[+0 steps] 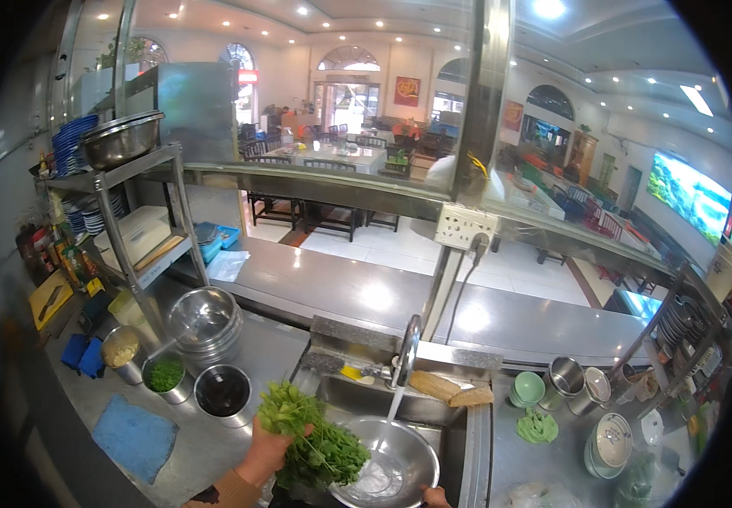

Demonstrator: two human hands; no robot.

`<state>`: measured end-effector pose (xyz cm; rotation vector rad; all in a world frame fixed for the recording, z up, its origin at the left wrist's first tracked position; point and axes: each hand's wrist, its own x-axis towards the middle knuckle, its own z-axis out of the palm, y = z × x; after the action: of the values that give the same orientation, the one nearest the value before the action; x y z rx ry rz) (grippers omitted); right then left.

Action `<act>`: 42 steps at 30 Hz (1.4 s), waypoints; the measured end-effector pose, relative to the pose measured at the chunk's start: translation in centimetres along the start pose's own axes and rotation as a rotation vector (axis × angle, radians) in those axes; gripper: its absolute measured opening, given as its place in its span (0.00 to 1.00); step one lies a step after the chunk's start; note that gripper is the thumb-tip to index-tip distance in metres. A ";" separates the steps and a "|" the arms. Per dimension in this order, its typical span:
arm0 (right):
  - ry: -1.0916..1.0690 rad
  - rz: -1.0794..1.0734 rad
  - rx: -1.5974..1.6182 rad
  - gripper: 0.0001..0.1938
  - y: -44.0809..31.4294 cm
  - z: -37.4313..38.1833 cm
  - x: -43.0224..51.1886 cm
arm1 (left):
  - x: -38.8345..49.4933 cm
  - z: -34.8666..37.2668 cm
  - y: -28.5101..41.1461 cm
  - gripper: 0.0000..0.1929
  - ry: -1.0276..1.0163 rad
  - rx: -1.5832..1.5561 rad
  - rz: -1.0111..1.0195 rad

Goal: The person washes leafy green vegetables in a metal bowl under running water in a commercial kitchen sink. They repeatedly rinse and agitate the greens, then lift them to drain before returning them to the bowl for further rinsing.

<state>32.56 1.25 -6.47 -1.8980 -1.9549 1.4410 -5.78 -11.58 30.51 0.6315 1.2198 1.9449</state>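
My left hand point(269, 446) is closed around a leafy bunch of green herbs point(324, 438), which hangs partly over the left rim of a stainless steel bowl point(426, 447). At the bowl's lower right rim, my right hand point(434, 497) grips the edge; most of this hand is cut off by the picture's bottom. The bowl is tilted in the steel sink point(455, 438). From the curved faucet point(409, 355) a stream of water point(394, 406) runs into the bowl, where some water has gathered.
Left of the sink stand steel pots with chopped greens point(166, 376) and dark liquid point(223, 390), stacked steel bowls point(204, 320) and a blue cloth point(135, 438). Loofah-like scrubbers point(451, 388) lie behind the sink. Green bowls point(527, 388) and a green cloth point(536, 426) sit right.
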 end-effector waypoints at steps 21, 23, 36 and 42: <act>0.150 -0.382 -0.968 0.17 -34.3 -13.3 -2.5 | -1.3 -5.1 -0.1 0.21 -0.025 0.004 -0.021; 0.061 -0.380 -0.918 0.19 -30.1 -13.5 -0.4 | -0.6 -5.1 -1.8 0.21 -0.007 0.032 -0.069; 0.108 -0.052 -0.078 0.32 -3.2 -0.9 5.0 | 1.6 -0.8 -16.8 0.17 -0.086 0.001 -0.520; 0.448 -0.352 -0.202 0.30 -7.1 -5.3 3.7 | 1.8 0.1 -25.8 0.18 -0.067 0.061 -0.747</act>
<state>29.56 8.61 -1.01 -1.6427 -2.1151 0.6816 1.73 -3.10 7.31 0.2096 1.2428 1.2539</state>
